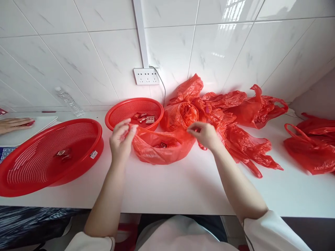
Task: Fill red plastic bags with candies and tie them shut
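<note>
A red plastic bag [159, 157] rests on the white table in front of me, its mouth spread wide. Inside it lie small dark and red packets [162, 144]. My left hand [121, 137] pinches the bag's left rim between thumb and fingers. On the opposite side, my right hand [204, 134] has its fingers closed on the right rim. Just behind the bag stands a small red basket [108, 116] with several wrapped packets [146, 118] in it.
A large red perforated basket [78, 170] with a few packets stands at left. Beyond it are a co-worker's hand [14, 124] on a white scale [39, 127] and a clear bottle [69, 101]. Red plastic bags [246, 146] are heaped at right. A power strip [146, 76] is on the wall.
</note>
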Tool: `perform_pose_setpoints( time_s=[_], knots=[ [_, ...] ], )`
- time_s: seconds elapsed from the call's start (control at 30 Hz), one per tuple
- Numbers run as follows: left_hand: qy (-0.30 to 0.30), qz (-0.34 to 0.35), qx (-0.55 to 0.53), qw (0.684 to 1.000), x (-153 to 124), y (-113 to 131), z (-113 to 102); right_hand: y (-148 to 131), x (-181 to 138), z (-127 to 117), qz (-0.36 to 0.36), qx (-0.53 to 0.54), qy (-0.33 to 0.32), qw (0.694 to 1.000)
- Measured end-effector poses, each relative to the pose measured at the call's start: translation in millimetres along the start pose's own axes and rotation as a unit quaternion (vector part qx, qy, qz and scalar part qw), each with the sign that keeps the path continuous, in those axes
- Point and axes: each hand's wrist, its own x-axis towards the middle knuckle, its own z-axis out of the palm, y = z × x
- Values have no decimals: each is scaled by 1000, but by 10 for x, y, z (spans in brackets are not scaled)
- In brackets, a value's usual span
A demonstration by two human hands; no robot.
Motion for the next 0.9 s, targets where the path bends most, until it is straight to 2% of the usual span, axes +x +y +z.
perform_pose_setpoints(
  time_s=[0.03,0.1,0.13,0.17,0.23,0.33,0.47,0.53,0.63,0.73,0.9],
  knots=[
    [-3,12,-42,999,105,62,8,-67,47,-79,-30,94,83,992],
    [-30,34,-115,992,304,199,32,-245,114,-174,-86,256,248,930],
    [-57,39,-138,988,385,273,53,-348,131,-191,-112,304,298,898],
    [-94,37,-149,984,447,349,83,-451,135,-192,-136,324,317,881],
    [-182,15,-151,972,504,493,169,-644,115,-167,-186,321,288,883],
    [-320,-22,-156,934,442,636,355,-856,56,-138,-260,275,208,902],
    [-436,-36,-165,884,257,643,590,-965,27,-177,-350,217,61,909],
    [-455,-69,-174,870,187,604,650,-933,41,-186,-354,227,3,907],
    [-435,-123,-206,868,137,556,659,-788,61,-145,-278,319,-42,905],
    [-427,-126,-220,868,126,547,614,-618,50,-73,-197,426,-119,875],
    [-480,-120,-197,846,90,583,529,-570,-42,-44,-149,512,-199,823]
  ],
)
